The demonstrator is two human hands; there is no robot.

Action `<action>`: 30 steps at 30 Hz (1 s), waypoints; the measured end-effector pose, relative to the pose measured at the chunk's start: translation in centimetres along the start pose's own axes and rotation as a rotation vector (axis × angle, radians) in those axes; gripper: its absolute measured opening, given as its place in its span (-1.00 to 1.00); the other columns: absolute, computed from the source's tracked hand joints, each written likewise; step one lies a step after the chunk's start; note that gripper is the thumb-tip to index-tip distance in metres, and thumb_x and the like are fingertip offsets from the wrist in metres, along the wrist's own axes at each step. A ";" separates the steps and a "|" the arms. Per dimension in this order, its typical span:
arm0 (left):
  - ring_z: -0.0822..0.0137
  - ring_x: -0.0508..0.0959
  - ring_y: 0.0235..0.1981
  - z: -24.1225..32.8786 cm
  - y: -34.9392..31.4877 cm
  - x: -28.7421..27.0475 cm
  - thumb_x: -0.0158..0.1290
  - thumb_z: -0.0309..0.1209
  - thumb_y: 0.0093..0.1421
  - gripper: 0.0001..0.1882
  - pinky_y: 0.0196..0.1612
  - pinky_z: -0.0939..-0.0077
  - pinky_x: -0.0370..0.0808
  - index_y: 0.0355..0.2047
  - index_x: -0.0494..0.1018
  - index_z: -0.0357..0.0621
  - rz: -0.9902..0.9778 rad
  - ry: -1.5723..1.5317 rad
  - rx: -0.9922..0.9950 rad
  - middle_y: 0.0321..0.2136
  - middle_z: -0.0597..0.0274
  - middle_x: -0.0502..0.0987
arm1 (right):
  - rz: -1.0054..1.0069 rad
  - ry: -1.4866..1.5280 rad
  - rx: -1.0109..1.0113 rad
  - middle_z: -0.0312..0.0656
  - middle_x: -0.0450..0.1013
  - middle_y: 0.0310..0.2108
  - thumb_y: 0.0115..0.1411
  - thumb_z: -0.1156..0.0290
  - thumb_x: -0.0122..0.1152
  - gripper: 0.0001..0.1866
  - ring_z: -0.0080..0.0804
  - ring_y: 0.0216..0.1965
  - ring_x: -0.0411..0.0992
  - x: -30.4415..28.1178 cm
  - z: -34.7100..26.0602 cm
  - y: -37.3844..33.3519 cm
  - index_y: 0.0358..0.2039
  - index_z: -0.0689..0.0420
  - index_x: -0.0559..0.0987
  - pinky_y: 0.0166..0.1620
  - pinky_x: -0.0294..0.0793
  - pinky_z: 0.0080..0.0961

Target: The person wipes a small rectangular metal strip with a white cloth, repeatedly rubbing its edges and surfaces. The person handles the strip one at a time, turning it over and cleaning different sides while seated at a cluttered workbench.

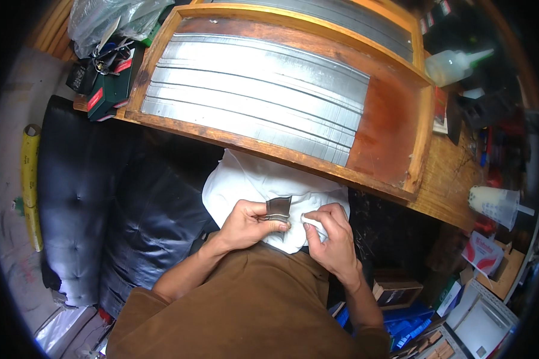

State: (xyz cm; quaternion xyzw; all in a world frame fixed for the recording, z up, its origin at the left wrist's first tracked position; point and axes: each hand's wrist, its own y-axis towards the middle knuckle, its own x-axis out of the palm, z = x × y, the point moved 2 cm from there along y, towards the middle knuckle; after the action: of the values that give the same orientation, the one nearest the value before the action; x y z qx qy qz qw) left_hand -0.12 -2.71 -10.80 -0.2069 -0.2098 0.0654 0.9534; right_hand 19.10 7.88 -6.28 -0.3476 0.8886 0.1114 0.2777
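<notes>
My left hand (244,226) pinches a short stack of thin, dark metal strips (278,207) between thumb and fingers, over my lap. Just to its right, my right hand (332,238) is closed on a bunched fold of a white cloth (236,176), its fingertips a small gap away from the strips. The cloth spreads across my lap and reaches under the front edge of a wooden tray (269,146). In that tray lie long rows of shiny grey metal strips (251,90), packed side by side; the reddish-brown bottom shows at the right.
A second wooden tray (418,30) stands behind the first. Dark boxes (111,90) with keys sit at the left, below a plastic bag (117,24). A squeeze bottle (455,66) and a plastic cup (494,203) stand at right. Black padded seat (72,203) at left.
</notes>
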 end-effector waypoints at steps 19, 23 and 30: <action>0.24 0.74 -0.24 2.0 0.6 1.3 0.26 -0.64 0.27 -0.65 -0.08 0.40 0.70 0.05 0.52 -0.47 0.146 -0.284 -0.228 -0.27 0.02 0.71 | 0.136 -0.023 -0.185 -0.01 0.48 -0.14 0.00 0.48 0.61 -0.57 -0.05 -0.21 0.53 -0.8 -2.1 -3.2 -0.18 0.21 0.54 -0.16 0.57 -0.29; 0.21 0.75 -0.23 2.7 0.4 1.2 0.24 -0.65 0.28 -0.66 -0.06 0.33 0.73 0.05 0.51 -0.41 0.106 -0.383 -0.268 -0.28 0.02 0.70 | -0.313 0.318 0.057 -0.05 0.52 -0.18 0.10 0.38 0.61 -0.59 -0.23 -0.24 0.60 0.4 -2.9 -2.7 -0.16 0.24 0.56 -0.27 0.64 -0.42; 0.19 0.75 -0.17 3.5 0.0 2.4 0.22 -0.62 0.32 -0.69 -0.09 0.37 0.73 0.06 0.49 -0.35 0.133 -0.538 -0.286 -0.23 0.02 0.69 | -0.252 0.400 -0.024 -0.09 0.65 -0.33 0.15 0.49 0.54 -0.73 -0.33 -0.41 0.66 1.6 -2.6 -2.7 -0.17 0.26 0.67 -0.33 0.64 -0.48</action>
State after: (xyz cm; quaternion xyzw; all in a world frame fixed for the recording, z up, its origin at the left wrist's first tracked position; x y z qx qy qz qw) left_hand 0.52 -0.92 -7.01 -0.3273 -0.4479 0.1500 0.8184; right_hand 18.86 4.02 -5.13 -0.4743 0.8741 0.0155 0.1035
